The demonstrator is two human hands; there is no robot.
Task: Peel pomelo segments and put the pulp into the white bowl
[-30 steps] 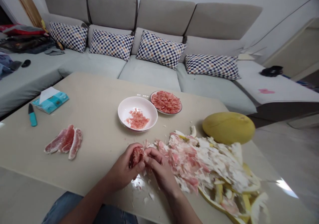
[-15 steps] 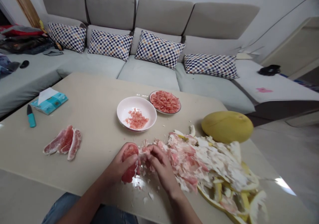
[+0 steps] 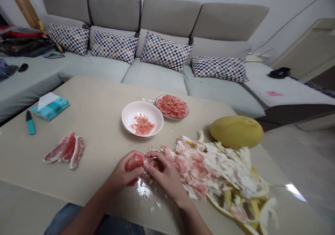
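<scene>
Pink flesh of a pomelo segment (image 3: 134, 163) sits in my grip, low over the beige surface (image 3: 78, 102) and close in front of my body. My left hand (image 3: 121, 170) is curled around it, closed over the flesh, and my right hand (image 3: 163, 174) comes in from the other side, its fingers (image 3: 154, 156) pressed together and pinching the segment's ragged edge, so the two hands touch over the fruit. Right beside my right hand lies a heap of pomelo peel (image 3: 209, 168), white pith and pink shreds over yellow rind, and crumbs of pith (image 3: 157, 204) are scattered just below my hands. Just behind the heap sits a whole yellow pomelo (image 3: 237, 132). Ahead of me a white bowl (image 3: 154, 120) holds a small mound of pink pulp (image 3: 142, 125), and just behind it a round plate (image 3: 186, 113) holds a fuller pile of pulp (image 3: 172, 106). To my left lie three peeled segments (image 3: 65, 149), side by side, and further off a tissue pack (image 3: 49, 107) and a teal-handled tool (image 3: 30, 122). Beyond the surface runs a grey sectional sofa (image 3: 157, 78) with checked cushions (image 3: 166, 52)
</scene>
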